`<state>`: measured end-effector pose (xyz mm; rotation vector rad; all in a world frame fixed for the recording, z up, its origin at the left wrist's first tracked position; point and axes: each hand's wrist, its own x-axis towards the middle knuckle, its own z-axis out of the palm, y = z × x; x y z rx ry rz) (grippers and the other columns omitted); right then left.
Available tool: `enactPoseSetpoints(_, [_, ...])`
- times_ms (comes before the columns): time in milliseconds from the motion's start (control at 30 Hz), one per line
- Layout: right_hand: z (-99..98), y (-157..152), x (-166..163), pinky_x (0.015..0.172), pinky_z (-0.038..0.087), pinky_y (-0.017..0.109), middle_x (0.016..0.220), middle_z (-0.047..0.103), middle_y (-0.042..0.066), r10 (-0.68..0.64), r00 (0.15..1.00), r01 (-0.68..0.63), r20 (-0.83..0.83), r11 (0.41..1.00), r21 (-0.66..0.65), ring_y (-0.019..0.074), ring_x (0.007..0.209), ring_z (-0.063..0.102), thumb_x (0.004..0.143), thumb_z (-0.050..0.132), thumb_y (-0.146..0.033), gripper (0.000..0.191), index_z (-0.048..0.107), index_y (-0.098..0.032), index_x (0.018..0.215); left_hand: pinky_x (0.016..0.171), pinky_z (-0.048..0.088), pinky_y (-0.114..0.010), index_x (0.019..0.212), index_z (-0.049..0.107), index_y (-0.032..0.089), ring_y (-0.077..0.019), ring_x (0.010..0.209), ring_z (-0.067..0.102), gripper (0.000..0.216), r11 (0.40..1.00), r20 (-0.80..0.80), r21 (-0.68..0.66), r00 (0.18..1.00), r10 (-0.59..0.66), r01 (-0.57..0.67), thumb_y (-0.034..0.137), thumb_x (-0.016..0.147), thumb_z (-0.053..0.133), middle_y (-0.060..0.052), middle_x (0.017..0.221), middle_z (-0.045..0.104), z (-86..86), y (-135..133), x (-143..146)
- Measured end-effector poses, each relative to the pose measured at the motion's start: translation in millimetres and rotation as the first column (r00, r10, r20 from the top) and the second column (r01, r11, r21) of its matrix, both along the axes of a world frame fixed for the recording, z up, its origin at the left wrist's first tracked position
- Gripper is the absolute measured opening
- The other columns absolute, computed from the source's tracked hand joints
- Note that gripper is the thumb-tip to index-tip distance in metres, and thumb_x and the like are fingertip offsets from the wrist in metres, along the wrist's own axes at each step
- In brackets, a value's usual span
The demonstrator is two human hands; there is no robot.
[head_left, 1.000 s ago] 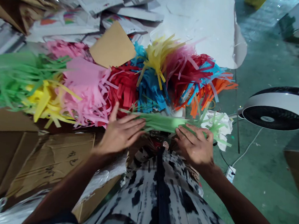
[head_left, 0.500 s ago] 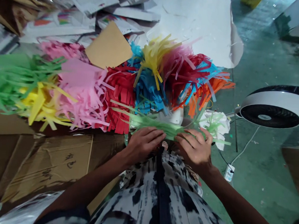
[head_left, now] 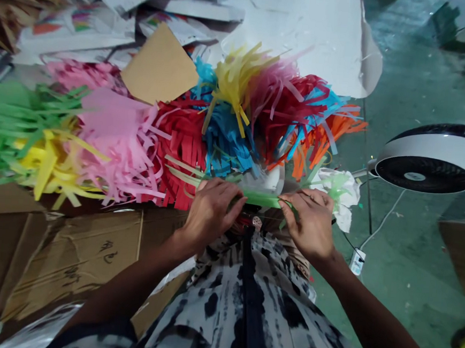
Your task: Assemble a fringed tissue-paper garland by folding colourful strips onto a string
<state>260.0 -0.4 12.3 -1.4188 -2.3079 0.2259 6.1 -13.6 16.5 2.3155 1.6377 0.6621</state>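
A bundle of light green tissue paper [head_left: 261, 199] with fringed ends stretches sideways in front of my body. My left hand [head_left: 214, 209] grips its left part, with thin fringe strips poking out beyond the knuckles. On the other side my right hand [head_left: 308, 218] pinches it between thumb and fingers, and green strips come out past that hand. Between the hands the paper is gathered into a narrow band. Just beyond it lie red fringed tissue [head_left: 183, 154] and blue fringed tissue [head_left: 229, 141].
More fringed tissue is heaped to the left: pink [head_left: 113, 132], yellow [head_left: 52, 162] and green [head_left: 15, 119]. A tan card [head_left: 160, 66] rests on the pile. Flat packets [head_left: 83, 28] lie behind. At right stands a white fan [head_left: 430, 163]; cardboard [head_left: 76, 258] is at lower left.
The green paper between my hands has gone from a loose, wider spread to a narrow band. Both thumbs now show on my side of it. The view has shifted slightly.
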Motion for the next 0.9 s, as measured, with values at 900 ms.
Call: enactPoseSetpoints(900, [-8.2,-14.8,-7.7,0.11,0.029,0.05,0.124,0.08,0.003,0.076,0.982,-0.106,0.174,0.979,0.172,0.0277,0.119,0.062,0.097,0.063,-0.016,0.033,0.074,-0.027,0.126,0.133,0.014,-0.066,0.132,0.064,0.035,-0.027,0.13,0.067,0.04,0.908,-0.179,0.217,0.929,-0.323,0.358,0.012,0.099,0.062,0.004,0.131,0.077,-13.9,7.4,-27.9])
